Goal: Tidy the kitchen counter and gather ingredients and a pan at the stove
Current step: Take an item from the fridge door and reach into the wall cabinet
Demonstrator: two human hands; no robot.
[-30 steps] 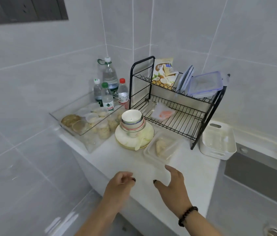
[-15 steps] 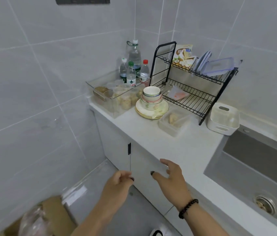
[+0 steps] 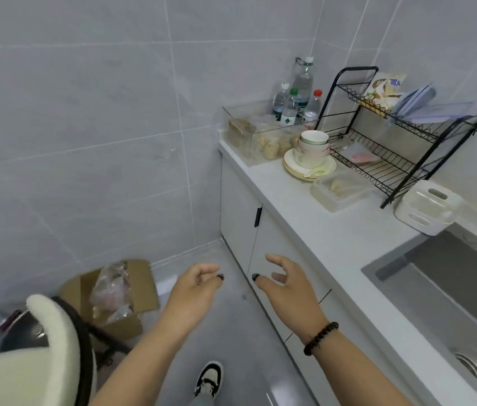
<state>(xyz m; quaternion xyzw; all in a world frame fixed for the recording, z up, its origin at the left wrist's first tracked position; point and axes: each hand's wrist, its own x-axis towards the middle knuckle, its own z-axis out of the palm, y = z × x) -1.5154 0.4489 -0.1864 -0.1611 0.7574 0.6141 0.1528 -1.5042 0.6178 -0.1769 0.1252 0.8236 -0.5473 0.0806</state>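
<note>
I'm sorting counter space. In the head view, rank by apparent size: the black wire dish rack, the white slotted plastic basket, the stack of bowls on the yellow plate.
1. Black wire dish rack, clearly the largest.
2. White slotted plastic basket.
3. Stack of bowls.
The basket sits nearer the camera, so 2 and 3 are uncertain.

The wall was faced in large grey tiles with a smooth, faintly glossy finish, and the counter was a smooth white slab with a matt look above flat white cabinet doors. The 2-tier dish rack was black coated metal wire; the lidded food container, the bottles and the long bin were clear plastic, the caddy opaque white plastic, and the stacked bowls glossy glazed ceramic. The sink was dull grey metal, the floor smooth and reflective, and the box plain brown cardboard holding crinkled clear plastic film.
</note>
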